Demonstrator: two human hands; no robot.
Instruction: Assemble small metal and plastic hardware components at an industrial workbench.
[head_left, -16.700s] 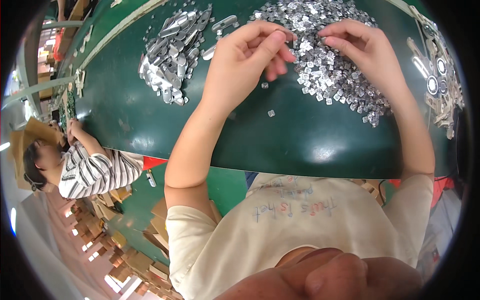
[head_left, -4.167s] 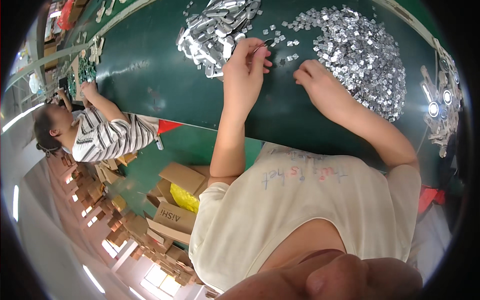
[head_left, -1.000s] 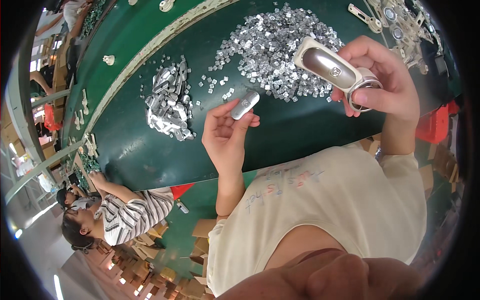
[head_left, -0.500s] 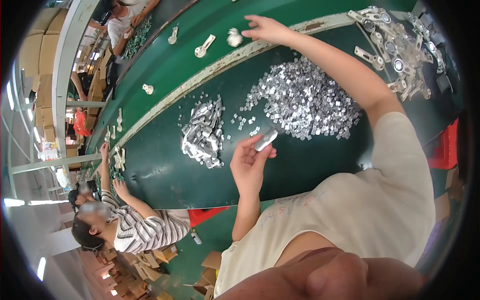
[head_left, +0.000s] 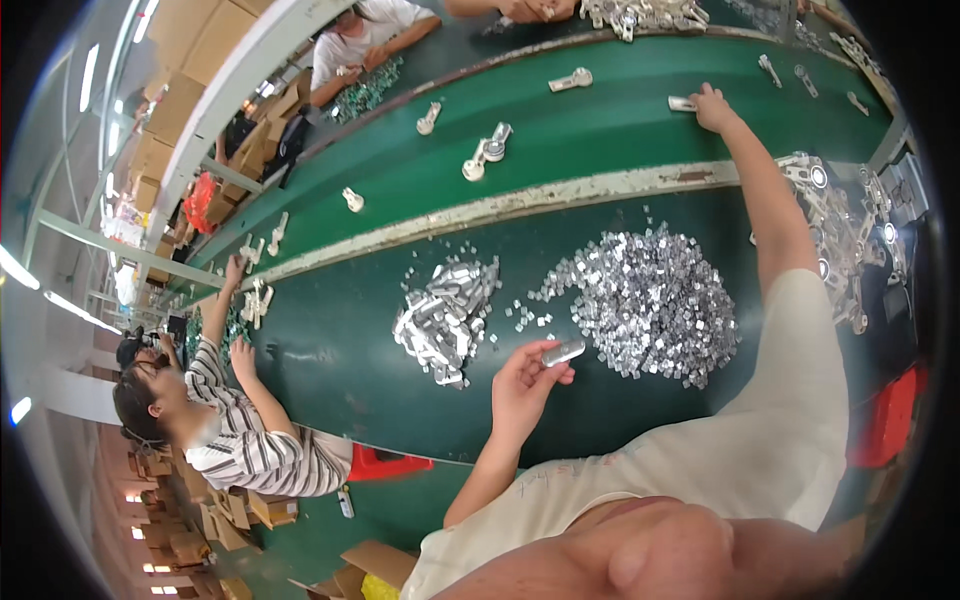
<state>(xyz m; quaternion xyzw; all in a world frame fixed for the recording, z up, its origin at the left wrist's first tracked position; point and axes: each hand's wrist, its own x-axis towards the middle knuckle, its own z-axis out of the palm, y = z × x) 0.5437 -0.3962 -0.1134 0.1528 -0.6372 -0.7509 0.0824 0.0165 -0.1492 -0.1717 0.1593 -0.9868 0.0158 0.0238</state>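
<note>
My left hand point(head_left: 520, 398) is closed around a small silver oblong metal piece point(head_left: 563, 353), held above the green table between two heaps. Left of it lies a heap of similar silver oblong pieces point(head_left: 446, 318). To its right is a big heap of tiny shiny metal squares point(head_left: 655, 305). My right arm stretches far over the green conveyor belt point(head_left: 600, 125). There, my right hand point(head_left: 713, 108) has its fingers closed at the right end of a whitish long-handled part point(head_left: 683, 103), and they hide that end.
More round-headed handled parts point(head_left: 485, 155) lie along the belt, and a pile of them point(head_left: 840, 235) is at the right. A worn raised rail point(head_left: 560, 192) divides belt from table. At the left a co-worker in a striped shirt point(head_left: 250, 450) reaches to the belt; others work across it.
The view has shifted. My right hand, earlier spread beside a blurred white part, is now farther right at a handled part. My left hand still holds the silver piece.
</note>
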